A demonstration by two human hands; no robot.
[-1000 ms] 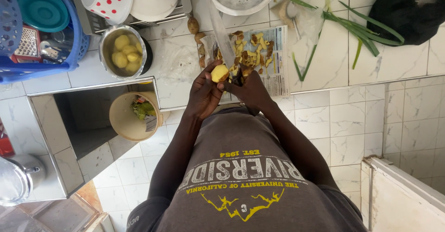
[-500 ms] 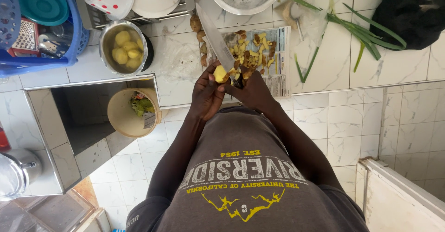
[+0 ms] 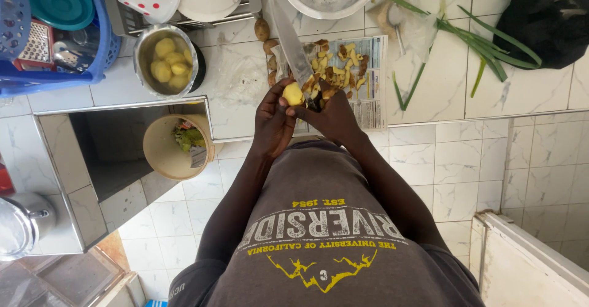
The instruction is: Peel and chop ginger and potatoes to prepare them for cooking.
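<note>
Far left, a blue plastic basket [image 3: 92,61] w/ a teal lid and a metal grater is seen on the white tiled counter [image 3: 540,92]. Just right of it, a round steel pot of peeled yellow potato pieces [image 3: 165,60] stands near the counter edge; below it, over the floor, a tan plastic bucket w/ green scraps [image 3: 177,147] is set.

At centre, a small yellow half-peeled potato [image 3: 293,93] is held above the counter edge, pinched by the left hand [image 3: 273,123] — fingers curled tight round it, thumb on top. The right hand [image 3: 331,118] is wrapped shut on the handle of a long steel kitchen knife [image 3: 290,43], blade pointing away and lying against the potato, very near the left thumb.

Risks, as judged: a wet potato may slip in the pinch and the blade could be driven into thumb or fingertips; the potato could also be dropped past the edge to the floor. Brown-yellow peelings [image 3: 334,68] are piled on a printed paper sheet [image 3: 368,98] — some may be scattered off the edge. To the right, long green onion stalks [image 3: 491,43] and a black plastic bag [image 3: 546,22] lie well apart from the work.
</note>
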